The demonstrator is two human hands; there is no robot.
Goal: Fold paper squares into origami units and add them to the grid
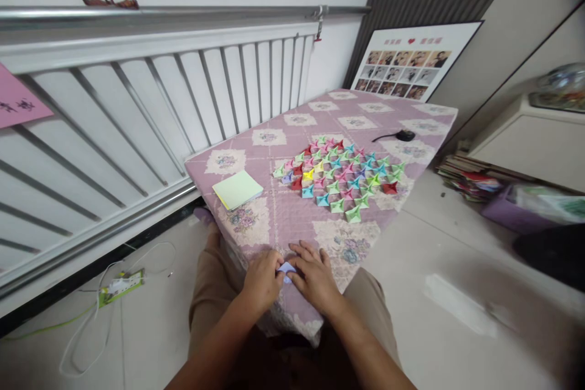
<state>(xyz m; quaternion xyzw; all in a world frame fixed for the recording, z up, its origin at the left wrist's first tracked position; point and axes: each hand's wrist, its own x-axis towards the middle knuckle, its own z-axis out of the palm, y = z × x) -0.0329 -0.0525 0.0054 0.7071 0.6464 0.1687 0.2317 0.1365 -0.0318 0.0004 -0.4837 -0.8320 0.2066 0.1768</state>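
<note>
A small lavender piece of folded paper [286, 268] lies between my hands near the front corner of the table. My left hand [264, 277] pinches its left side, fingers curled. My right hand [313, 271] holds its right side with thumb and index finger, the other fingers bent loosely over the cloth. Beyond them, several folded paper stars [337, 206] in green, pink, blue, red and yellow stand in slanted rows. To the left sits a stack of square paper [237, 189], pale green on top.
The floral tablecloth [292, 207] covers a table beside a white radiator [205, 85]. A black object with a cable [404, 135] lies at the right edge. A power strip [121, 287] is on the floor at left.
</note>
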